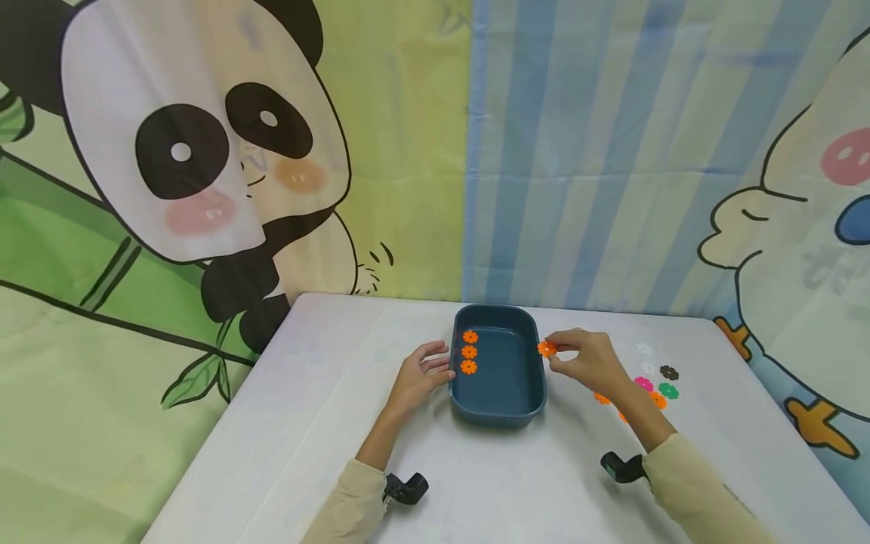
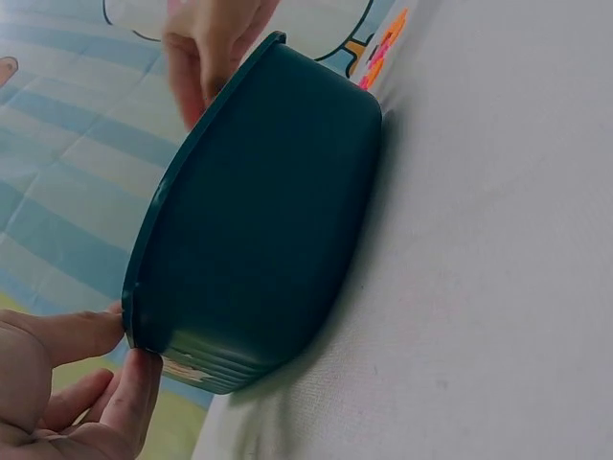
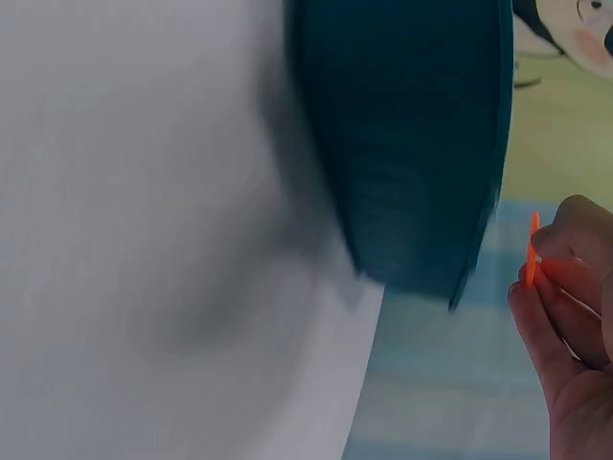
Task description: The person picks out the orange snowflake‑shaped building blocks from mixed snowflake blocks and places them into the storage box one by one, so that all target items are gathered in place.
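A dark blue-green plastic basin (image 1: 499,417) stands upright on the white table. Inside it, along its left side, three orange flower-shaped pieces (image 1: 469,352) line up in a column. My left hand (image 1: 416,380) is at the basin's left edge; in the left wrist view its extended fingertips (image 2: 141,369) touch the rim corner. Over the right rim, my right hand (image 1: 590,361) pinches another orange flower-shaped piece (image 1: 547,348) between thumb and fingers. The right wrist view shows that piece (image 3: 533,249) edge-on, raised clear of the basin's wall (image 3: 412,144).
On the table (image 1: 326,363), right of the basin, lie several loose flower pieces: brown (image 1: 669,372), green (image 1: 669,391), pink (image 1: 643,384), white (image 1: 644,348) and orange (image 1: 658,400). My right forearm partly covers them. A printed curtain (image 1: 408,151) hangs behind the table's far edge.
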`<state>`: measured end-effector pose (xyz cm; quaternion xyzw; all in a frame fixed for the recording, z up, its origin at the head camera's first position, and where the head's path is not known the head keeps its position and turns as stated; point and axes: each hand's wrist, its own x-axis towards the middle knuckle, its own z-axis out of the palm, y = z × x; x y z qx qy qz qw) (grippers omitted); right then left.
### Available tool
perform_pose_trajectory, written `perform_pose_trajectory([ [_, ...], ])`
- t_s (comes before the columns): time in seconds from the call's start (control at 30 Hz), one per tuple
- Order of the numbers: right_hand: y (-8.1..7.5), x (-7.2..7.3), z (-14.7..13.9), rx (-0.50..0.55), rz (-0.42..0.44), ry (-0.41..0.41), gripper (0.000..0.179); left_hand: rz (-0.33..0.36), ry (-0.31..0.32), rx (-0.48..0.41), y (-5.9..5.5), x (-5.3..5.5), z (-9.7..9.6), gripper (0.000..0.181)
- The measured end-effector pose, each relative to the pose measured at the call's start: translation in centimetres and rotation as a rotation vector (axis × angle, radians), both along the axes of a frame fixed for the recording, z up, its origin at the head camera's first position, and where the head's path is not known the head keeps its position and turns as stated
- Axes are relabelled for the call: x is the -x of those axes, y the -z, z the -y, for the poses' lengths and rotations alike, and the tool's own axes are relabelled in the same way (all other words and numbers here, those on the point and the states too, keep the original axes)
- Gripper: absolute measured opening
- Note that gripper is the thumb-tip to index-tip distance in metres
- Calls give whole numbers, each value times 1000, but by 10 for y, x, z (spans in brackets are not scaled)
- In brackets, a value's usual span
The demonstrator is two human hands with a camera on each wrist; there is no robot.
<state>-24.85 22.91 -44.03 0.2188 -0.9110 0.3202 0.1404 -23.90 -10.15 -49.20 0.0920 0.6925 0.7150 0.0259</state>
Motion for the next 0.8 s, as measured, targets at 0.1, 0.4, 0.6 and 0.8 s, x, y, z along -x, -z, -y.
perform_pose_trajectory([
  [0.1, -1, 0, 25, -4, -4, -53, 30, -8, -1, 3, 0, 1, -1, 64],
  [0.4, 15, 1, 81, 21, -23, -187, 27, -63, 24, 54, -11, -5, 0, 61],
  [0.6, 22, 1, 106, 7, 45, -198, 29, -77, 15, 51, -1, 1, 0, 60],
  [0.8, 29, 1, 121, -19, 87, -204, 30, -102, 6, 57, -1, 0, 0, 59],
])
